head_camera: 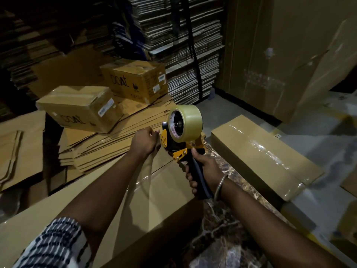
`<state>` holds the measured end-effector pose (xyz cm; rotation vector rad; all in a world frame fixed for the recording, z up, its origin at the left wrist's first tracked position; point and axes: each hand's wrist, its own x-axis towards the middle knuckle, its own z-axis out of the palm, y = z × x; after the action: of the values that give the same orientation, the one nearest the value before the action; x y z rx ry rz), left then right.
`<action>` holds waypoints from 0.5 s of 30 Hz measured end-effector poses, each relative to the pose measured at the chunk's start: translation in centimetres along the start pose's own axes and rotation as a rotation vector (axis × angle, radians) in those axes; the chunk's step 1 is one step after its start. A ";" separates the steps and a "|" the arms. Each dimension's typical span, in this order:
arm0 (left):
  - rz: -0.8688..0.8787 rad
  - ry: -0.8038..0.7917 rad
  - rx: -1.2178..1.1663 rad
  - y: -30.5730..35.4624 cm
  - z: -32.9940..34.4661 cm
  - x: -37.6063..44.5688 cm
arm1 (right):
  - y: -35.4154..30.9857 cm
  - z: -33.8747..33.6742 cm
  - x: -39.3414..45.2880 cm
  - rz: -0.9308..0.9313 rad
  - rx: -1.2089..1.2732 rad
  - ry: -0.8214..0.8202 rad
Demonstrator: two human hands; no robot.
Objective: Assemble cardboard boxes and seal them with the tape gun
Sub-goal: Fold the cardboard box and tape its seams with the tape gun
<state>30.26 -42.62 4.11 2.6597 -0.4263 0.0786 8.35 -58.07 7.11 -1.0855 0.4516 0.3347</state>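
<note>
Head cam: tape gun [180, 138] sits at the far end of the long box [108, 194], right hand [204, 171] wrapped round its handle, left hand [144, 142] just beside the nose pinching the tape end. I'd press that tail flat, then pull straight along the seam.

R hand [202, 169] grips tape gun [181, 136]; L hand [144, 141] pinches tape at box [108, 206] end.

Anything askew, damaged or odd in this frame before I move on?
Mostly orderly. The long sealed cardboard box on the right carries wrinkled, bunched clear tape along its top, and the pile of flattened cardboard sheets is fanned out unevenly. The yellow-and-black tape gun itself looks intact.
</note>
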 end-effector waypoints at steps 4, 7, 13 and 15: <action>0.026 -0.085 -0.002 -1.2 -1.0 0.2 | -0.8 0.6 1.0 0.013 -0.030 0.006; -0.014 -0.117 -0.017 -2.3 -1.5 0.8 | -1.3 1.2 1.7 0.033 -0.047 0.011; 0.032 -0.108 0.042 -2.2 -1.6 0.5 | -1.3 1.5 1.8 0.052 -0.092 0.009; 0.069 -0.105 0.062 -2.2 -1.8 0.4 | -1.1 1.3 1.3 0.036 -0.116 0.006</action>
<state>31.34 -40.05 4.81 2.7184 -0.5584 -0.0268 10.25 -57.35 7.81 -1.1928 0.4616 0.3936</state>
